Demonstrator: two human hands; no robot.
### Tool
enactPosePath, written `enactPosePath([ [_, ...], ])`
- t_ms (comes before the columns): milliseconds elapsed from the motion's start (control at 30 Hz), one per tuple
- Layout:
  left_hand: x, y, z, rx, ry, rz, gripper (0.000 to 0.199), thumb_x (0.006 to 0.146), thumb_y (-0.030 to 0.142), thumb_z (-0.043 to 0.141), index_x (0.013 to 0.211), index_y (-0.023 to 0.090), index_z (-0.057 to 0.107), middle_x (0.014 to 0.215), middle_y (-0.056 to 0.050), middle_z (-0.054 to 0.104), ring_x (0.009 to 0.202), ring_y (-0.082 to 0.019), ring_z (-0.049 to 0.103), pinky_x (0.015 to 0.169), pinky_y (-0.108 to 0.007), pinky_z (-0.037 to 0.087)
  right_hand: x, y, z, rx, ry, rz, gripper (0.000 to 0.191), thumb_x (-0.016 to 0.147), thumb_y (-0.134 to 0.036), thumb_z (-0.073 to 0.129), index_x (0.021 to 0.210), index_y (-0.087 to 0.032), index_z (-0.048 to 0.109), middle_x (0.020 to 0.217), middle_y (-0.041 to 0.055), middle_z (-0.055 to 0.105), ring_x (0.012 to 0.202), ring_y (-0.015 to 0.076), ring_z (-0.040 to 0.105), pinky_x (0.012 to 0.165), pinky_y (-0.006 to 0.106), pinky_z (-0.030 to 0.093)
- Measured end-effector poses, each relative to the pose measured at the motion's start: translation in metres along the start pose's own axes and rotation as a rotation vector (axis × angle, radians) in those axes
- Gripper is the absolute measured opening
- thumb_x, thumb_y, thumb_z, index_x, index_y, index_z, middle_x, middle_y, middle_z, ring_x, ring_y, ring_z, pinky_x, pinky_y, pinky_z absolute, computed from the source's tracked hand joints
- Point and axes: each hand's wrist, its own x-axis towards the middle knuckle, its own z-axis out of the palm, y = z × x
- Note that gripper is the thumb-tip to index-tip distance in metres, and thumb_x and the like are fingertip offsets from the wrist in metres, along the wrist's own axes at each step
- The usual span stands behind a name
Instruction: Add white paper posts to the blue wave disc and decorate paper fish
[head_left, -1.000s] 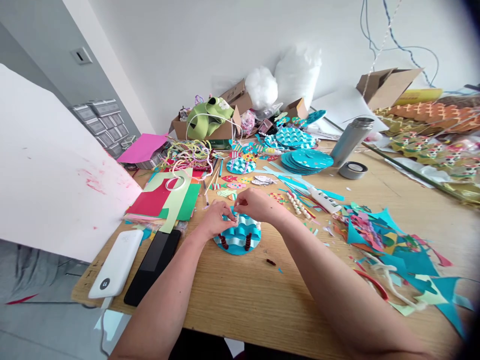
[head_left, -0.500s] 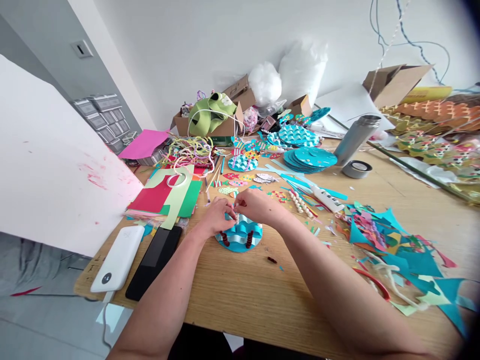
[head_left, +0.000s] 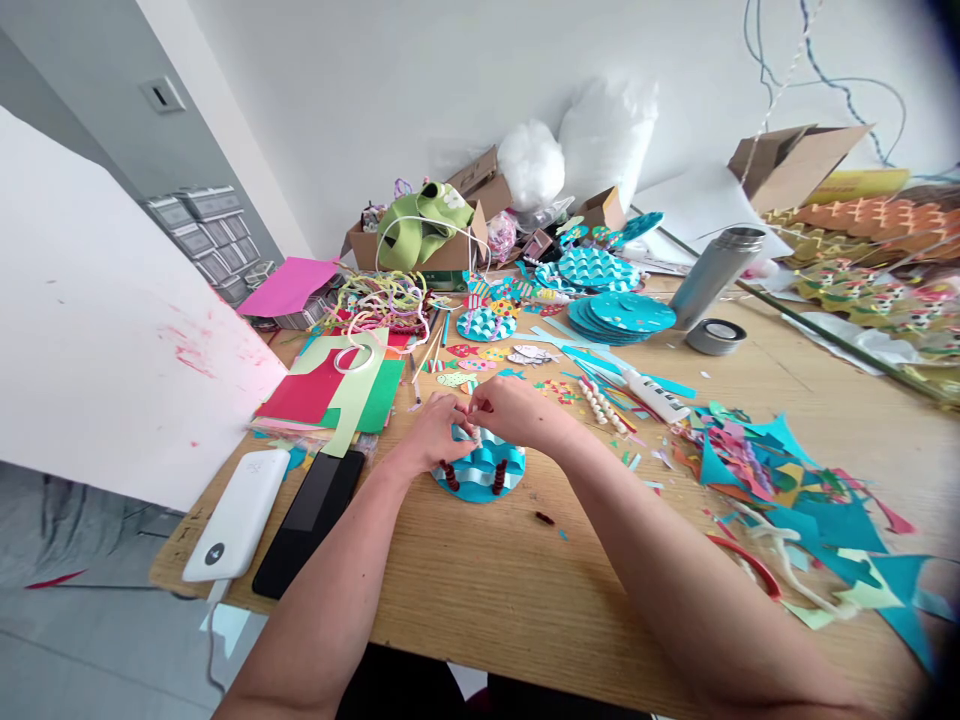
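Note:
In the middle of the table lies a round blue paper disc (head_left: pixel 480 490) with wavy blue and white paper strips (head_left: pixel 487 458) across it. Two dark red coiled pipe cleaners (head_left: pixel 499 477) stand at its front part. Over its far side, my left hand (head_left: pixel 436 430) is closed in a pinch on a small pale coiled pipe cleaner (head_left: pixel 475 434). My right hand (head_left: pixel 514 408) meets it from the other side, fingers pinched at the upper end of the same piece. Its fingertips are partly hidden, as is the disc's far edge.
Behind the hands lie paper fish (head_left: pixel 477 365) and a finished disc (head_left: pixel 486 323). Blue discs (head_left: pixel 621 315) are stacked near a steel flask (head_left: pixel 716 278). Right are a glue tube (head_left: pixel 656 398), paper scraps (head_left: pixel 817 520) and red-handled scissors (head_left: pixel 750 562); left, a phone (head_left: pixel 311 520) and power bank (head_left: pixel 236 515).
Both hands stay pinched over the disc, with only a slight shift of the fingers. A little more of the pale coil shows between them. The view has moved very slightly.

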Motion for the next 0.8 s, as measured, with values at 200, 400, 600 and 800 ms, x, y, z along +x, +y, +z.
enactPosePath([
  [200,-0.001,0.001,-0.003,-0.019,-0.030,-0.039,0.021,0.057,0.011,0.065,0.074,0.022,0.066,0.092,-0.001,0.066,0.104,-0.025,0.053,0.089,-0.035,0.043,0.001,0.000,0.000,-0.028,-0.006,0.005,0.020,0.080,-0.023,0.053,0.082,-0.018,0.072,0.084,0.0071,0.072,0.075,0.0158,0.062,0.056,0.023,0.032],
  [400,-0.003,0.005,-0.007,-0.038,-0.054,-0.010,0.014,0.061,0.012,0.065,0.073,0.019,0.068,0.085,-0.002,0.067,0.102,-0.025,0.054,0.089,-0.034,0.042,-0.001,0.000,0.001,-0.066,0.026,0.005,0.020,0.082,-0.023,0.052,0.082,-0.018,0.071,0.086,0.0088,0.072,0.078,0.0179,0.063,0.058,0.024,0.033],
  [600,-0.001,0.000,-0.003,-0.009,-0.045,0.022,0.008,0.063,0.012,0.066,0.067,0.018,0.070,0.094,-0.005,0.064,0.101,-0.025,0.054,0.090,-0.035,0.042,-0.002,-0.004,0.000,-0.086,0.030,-0.010,0.021,0.081,-0.020,0.051,0.082,-0.018,0.072,0.088,0.0096,0.072,0.079,0.0187,0.064,0.060,0.024,0.035],
  [800,0.001,-0.006,-0.001,0.015,-0.035,0.052,0.011,0.062,0.019,0.071,0.074,0.019,0.071,0.096,-0.004,0.063,0.101,-0.026,0.054,0.091,-0.036,0.043,-0.001,-0.003,0.001,-0.115,0.024,-0.035,0.023,0.083,-0.023,0.049,0.084,-0.017,0.072,0.090,0.0110,0.072,0.080,0.0190,0.063,0.059,0.025,0.034],
])
